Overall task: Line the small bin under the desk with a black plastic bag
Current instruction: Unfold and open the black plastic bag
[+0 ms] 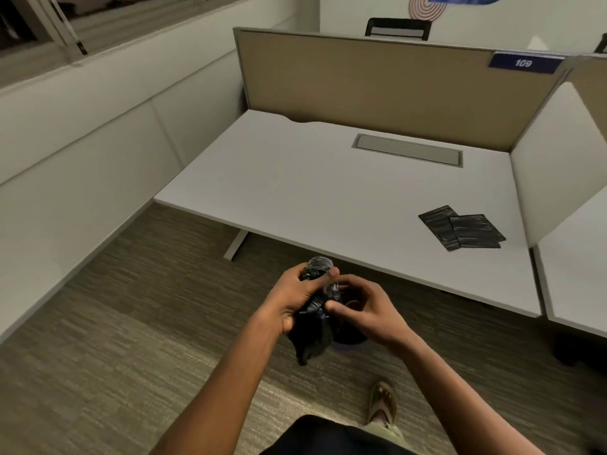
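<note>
Both hands clamped on one crumpled black bag (313, 318), left hand (290, 298) and right hand (368, 311) picking at its folds, just in front of the bench (312, 192) edge. Bin apparently behind the bag, mostly hidden. Likely trouble: film sticking shut, tearing under hard pulling, or slipping to the carpet.

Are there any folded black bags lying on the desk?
Yes, two folded bags lie overlapping on the desk near its right front corner.
</note>
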A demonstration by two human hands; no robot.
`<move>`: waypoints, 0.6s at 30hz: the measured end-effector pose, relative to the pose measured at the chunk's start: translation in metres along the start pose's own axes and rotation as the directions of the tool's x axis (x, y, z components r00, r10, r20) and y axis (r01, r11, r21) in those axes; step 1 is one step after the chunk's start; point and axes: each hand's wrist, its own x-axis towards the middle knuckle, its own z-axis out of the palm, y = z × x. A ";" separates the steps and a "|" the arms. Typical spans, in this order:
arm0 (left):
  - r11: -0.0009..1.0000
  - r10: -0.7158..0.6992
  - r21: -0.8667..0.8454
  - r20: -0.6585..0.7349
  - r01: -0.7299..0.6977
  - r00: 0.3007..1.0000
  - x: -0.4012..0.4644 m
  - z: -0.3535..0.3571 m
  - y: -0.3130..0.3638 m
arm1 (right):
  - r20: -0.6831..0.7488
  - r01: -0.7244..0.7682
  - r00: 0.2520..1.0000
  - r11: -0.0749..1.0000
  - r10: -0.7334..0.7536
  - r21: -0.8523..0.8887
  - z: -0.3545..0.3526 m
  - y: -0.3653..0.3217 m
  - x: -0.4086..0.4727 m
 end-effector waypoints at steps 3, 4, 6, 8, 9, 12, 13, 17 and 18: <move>0.998 0.068 -0.020 0.047 -0.067 0.997 -0.003 -0.011 0.004 | -0.090 -0.011 0.996 0.997 0.018 0.079 0.001 0.000 0.008; 0.996 0.084 -0.049 0.066 -0.081 0.994 -0.004 -0.016 0.004 | -0.108 -0.026 0.993 0.990 0.041 0.140 -0.001 0.001 0.007; 0.990 0.093 -0.112 0.084 -0.084 0.992 -0.005 -0.026 0.004 | -0.126 -0.063 0.988 0.977 0.090 0.202 -0.007 0.003 0.003; 0.987 0.104 -0.133 0.065 -0.095 0.992 -0.005 -0.035 0.000 | -0.150 -0.097 0.980 0.970 0.132 0.221 -0.011 0.007 -0.003; 0.985 0.115 -0.131 0.044 -0.108 0.992 -0.005 -0.038 -0.002 | -0.170 -0.108 0.974 0.965 0.152 0.241 -0.013 0.009 -0.006; 0.981 0.139 -0.129 -0.070 -0.147 0.988 -0.004 -0.043 -0.009 | -0.242 -0.135 0.941 0.917 0.238 0.376 -0.015 0.016 -0.013; 0.981 0.144 -0.115 -0.122 -0.158 0.982 -0.004 -0.043 -0.012 | -0.252 -0.151 0.928 0.894 0.276 0.422 -0.016 0.020 -0.016; 0.972 0.216 0.163 -0.322 -0.171 0.922 -0.001 -0.040 -0.024 | -0.240 -0.212 0.877 0.784 0.415 0.583 -0.022 0.032 -0.027; 0.962 0.234 0.217 -0.349 -0.165 0.907 -0.001 -0.041 -0.027 | -0.243 -0.218 0.864 0.762 0.442 0.610 -0.023 0.034 -0.028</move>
